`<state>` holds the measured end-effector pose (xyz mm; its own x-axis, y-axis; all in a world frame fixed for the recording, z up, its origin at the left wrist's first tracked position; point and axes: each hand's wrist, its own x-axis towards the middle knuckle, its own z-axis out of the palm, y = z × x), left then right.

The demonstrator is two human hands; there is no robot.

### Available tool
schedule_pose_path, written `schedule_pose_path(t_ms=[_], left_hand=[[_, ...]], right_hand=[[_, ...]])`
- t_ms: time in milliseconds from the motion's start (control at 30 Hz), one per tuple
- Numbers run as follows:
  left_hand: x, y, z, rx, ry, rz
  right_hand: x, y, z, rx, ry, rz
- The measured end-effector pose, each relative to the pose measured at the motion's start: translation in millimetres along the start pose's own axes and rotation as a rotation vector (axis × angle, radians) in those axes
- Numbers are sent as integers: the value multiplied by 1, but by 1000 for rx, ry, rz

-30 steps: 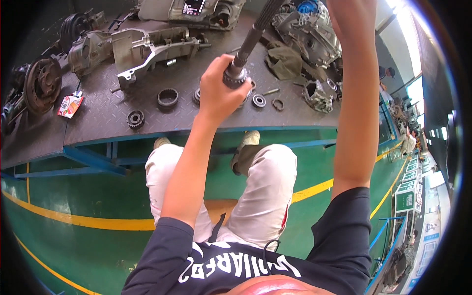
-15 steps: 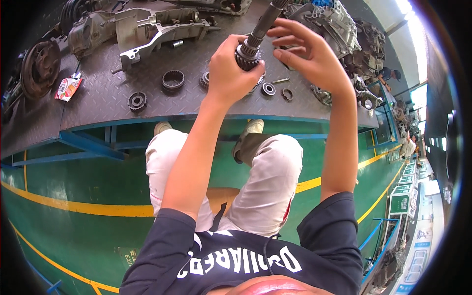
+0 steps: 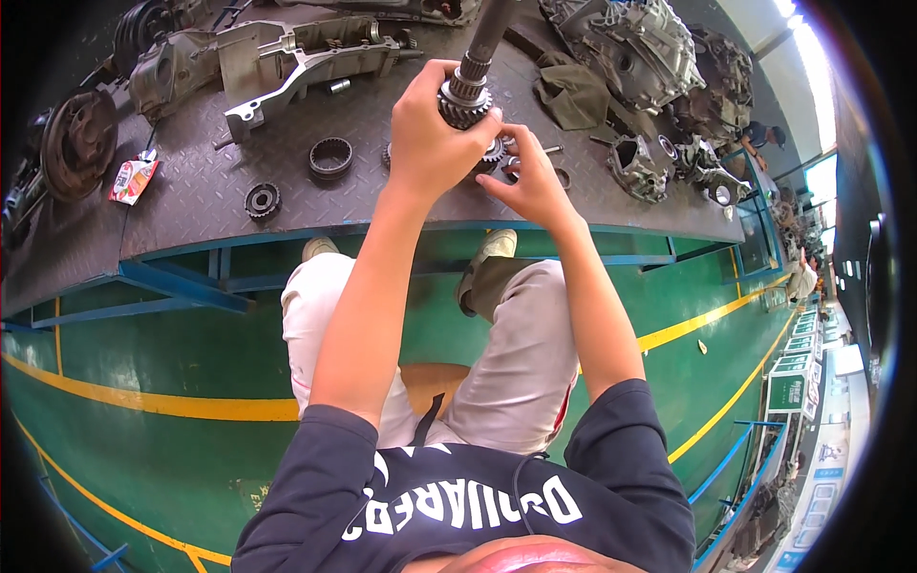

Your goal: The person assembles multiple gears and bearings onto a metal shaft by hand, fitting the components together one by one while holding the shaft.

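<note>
My left hand [image 3: 432, 138] is wrapped round the lower part of a splined gear shaft [image 3: 489, 36], holding it tilted upright above the bench. A toothed gear [image 3: 464, 107] sits on the shaft just above my left thumb. Below it, my right hand [image 3: 537, 183] curls its thumb and fingers around a second gear [image 3: 494, 153]; whether that gear touches the shaft is hidden. On the bench to the left lie a toothed ring [image 3: 330, 158] and a small ring-shaped gear [image 3: 263, 201]. Behind my right fingers, another ring and a thin pin [image 3: 553, 149] show only in part.
A cut-open metal housing [image 3: 315, 67] lies at the back left of the steel-plate bench [image 3: 210, 177]. A dark cloth [image 3: 573, 95] and a large gearbox casing [image 3: 630, 53] stand at the back right. A red-white packet [image 3: 134, 179] lies far left.
My right hand has come down from beside the shaft's upper part to the gear below my left hand. The shaft has shifted slightly left, still in my left hand.
</note>
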<state>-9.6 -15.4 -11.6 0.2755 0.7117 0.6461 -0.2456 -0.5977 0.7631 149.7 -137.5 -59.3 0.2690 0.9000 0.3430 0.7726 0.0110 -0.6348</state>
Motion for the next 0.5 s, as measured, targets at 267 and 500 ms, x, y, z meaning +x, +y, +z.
schedule_pose_path(t_ms=[267, 500], left_hand=[[0, -3, -4, 13, -23, 10], [-2, 2, 1, 5, -39, 15]], right_hand=[[9, 19, 21, -203, 15, -31], [7, 18, 22, -266, -22, 20]])
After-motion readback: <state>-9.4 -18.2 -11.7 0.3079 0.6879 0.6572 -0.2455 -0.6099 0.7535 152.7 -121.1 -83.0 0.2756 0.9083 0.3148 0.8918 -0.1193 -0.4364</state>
